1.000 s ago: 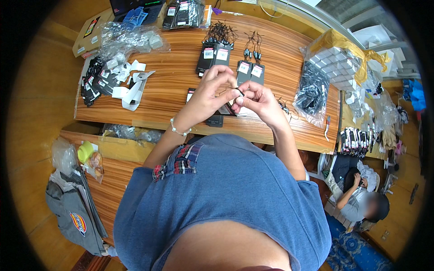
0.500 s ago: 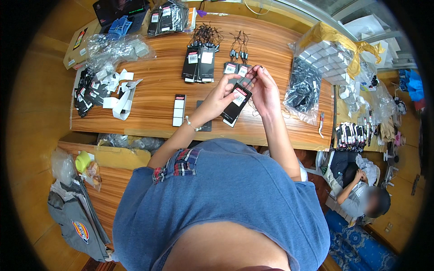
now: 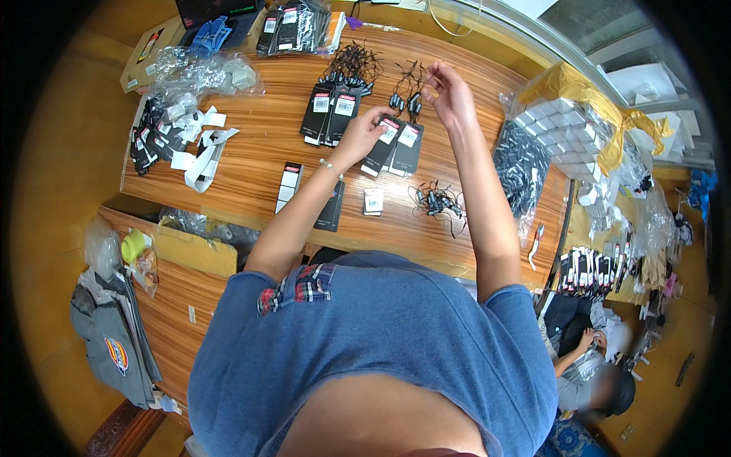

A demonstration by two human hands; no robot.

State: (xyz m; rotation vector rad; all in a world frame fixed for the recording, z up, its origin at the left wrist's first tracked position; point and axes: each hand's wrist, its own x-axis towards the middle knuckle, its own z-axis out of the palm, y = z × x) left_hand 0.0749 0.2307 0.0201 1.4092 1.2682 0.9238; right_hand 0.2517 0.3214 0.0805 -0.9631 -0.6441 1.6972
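In my left hand (image 3: 368, 135) is the top edge of a black hang tag (image 3: 383, 147) with a white barcode label. The tag lies against a small group of similar hang tags (image 3: 407, 148), partly overlapping them. My right hand (image 3: 451, 93) is just above and to the right, its fingers curled beside the black strings (image 3: 410, 72) of this group. What its fingertips pinch, if anything, is too small to make out. Left of my left hand lies a fuller stack of hang tags (image 3: 330, 114) with tangled strings.
Nearer me are a small pile of white labels (image 3: 373, 201), loose black strings (image 3: 439, 200), a label strip (image 3: 288, 185) and a dark card (image 3: 330, 207). To the right are a bag of black strings (image 3: 521, 164), white boxes (image 3: 560, 126) and cutters (image 3: 537, 245). Another person sits at right.
Both hands have moved away from me, bringing the hang tag from near the table's front to the small group. My right hand has separated from my left, uncovering the label pile and loose strings.
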